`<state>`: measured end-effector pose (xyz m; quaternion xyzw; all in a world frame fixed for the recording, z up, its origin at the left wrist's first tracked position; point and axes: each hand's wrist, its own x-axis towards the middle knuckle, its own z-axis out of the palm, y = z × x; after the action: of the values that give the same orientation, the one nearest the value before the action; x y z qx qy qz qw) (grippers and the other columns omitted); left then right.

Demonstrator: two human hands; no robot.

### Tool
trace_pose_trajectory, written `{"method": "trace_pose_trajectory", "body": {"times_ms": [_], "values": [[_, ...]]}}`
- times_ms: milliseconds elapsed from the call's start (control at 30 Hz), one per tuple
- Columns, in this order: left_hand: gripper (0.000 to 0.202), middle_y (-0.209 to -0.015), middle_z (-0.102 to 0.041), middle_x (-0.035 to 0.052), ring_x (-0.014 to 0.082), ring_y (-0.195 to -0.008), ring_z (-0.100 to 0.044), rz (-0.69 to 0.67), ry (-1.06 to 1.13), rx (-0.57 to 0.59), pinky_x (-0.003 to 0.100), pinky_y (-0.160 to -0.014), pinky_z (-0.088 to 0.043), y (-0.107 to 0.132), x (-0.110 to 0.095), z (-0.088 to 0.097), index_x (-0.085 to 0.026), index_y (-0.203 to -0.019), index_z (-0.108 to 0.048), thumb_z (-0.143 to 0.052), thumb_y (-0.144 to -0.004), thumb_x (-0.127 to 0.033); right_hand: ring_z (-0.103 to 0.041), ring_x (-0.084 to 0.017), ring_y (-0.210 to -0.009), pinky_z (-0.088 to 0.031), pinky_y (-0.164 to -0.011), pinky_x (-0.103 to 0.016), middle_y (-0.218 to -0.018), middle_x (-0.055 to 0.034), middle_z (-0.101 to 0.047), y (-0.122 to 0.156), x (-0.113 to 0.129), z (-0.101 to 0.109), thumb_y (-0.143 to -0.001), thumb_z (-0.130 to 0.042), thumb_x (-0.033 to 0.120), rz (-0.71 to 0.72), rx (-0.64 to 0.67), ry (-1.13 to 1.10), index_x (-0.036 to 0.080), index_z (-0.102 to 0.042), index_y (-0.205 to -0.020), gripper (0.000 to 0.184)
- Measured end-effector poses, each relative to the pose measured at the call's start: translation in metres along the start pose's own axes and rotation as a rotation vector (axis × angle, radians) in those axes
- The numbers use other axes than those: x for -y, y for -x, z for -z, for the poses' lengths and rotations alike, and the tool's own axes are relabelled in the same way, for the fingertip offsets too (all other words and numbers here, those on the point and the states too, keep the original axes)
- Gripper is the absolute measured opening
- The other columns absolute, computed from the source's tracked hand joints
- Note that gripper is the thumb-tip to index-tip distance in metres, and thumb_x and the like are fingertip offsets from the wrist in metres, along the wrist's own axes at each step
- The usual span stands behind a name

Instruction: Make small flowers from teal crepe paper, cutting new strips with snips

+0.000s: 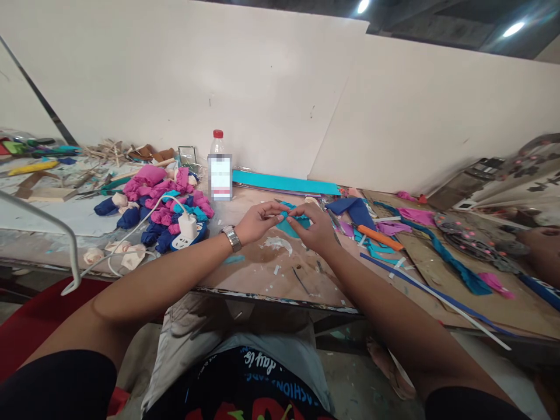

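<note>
Both my hands meet over the worn wooden table [262, 274], pinching one small teal paper piece [294, 221] between them. My left hand [258, 221], with a metal watch on its wrist, grips the piece's left end with closed fingertips. My right hand [314, 228] pinches the right part, fingers curled over it. A crumpled bit of clear tape [277, 244] lies on the table just below the hands.
A heap of pink, blue and teal paper flowers [164, 201] lies left, with a white charger on a power strip [187, 228]. A plastic bottle [219, 166] stands behind. Teal sheets [284, 184], an orange cutter [380, 237], paper strips and another person's arm [542, 251] lie right.
</note>
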<state>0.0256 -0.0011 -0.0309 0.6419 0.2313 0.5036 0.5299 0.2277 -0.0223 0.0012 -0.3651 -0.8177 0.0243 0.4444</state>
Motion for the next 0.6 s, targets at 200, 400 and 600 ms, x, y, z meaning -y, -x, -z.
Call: {"method": "trace_pose_trajectory", "body": {"times_ms": [200,400,600], "values": [[0.048,-0.111,-0.076,0.0108,0.0235,-0.105,-0.069,-0.007,-0.030,-0.025,0.039,-0.096,-0.052,-0.0010,0.0001,0.0005,-0.017,-0.106,-0.073,-0.081,-0.079,-0.055,-0.065,-0.025,-0.086,-0.050,-0.080,-0.043,-0.087,-0.0061,-0.073,-0.0002,0.0000,0.0002,-0.096,-0.064,0.046,0.008,0.013,0.003,0.024,-0.068,-0.087,0.024],[0.046,-0.114,-0.076,0.0121,0.0269,-0.111,-0.068,0.008,-0.060,-0.023,0.043,-0.100,-0.051,-0.0005,-0.0006,0.0020,-0.016,-0.104,-0.079,-0.082,-0.077,-0.053,-0.064,-0.025,-0.085,-0.050,-0.079,-0.043,-0.087,-0.0058,-0.073,0.0004,-0.0022,-0.0014,-0.096,-0.065,0.045,0.023,0.010,0.001,0.025,-0.066,-0.086,0.023],[0.049,-0.112,-0.076,0.0109,0.0244,-0.105,-0.069,0.021,-0.037,-0.042,0.041,-0.096,-0.052,-0.0013,0.0002,0.0011,-0.017,-0.106,-0.077,-0.086,-0.073,-0.051,-0.066,-0.025,-0.087,-0.051,-0.081,-0.042,-0.089,-0.0058,-0.073,0.0009,-0.0056,-0.0029,-0.095,-0.066,0.045,0.040,0.006,-0.010,0.025,-0.067,-0.087,0.022]]}}
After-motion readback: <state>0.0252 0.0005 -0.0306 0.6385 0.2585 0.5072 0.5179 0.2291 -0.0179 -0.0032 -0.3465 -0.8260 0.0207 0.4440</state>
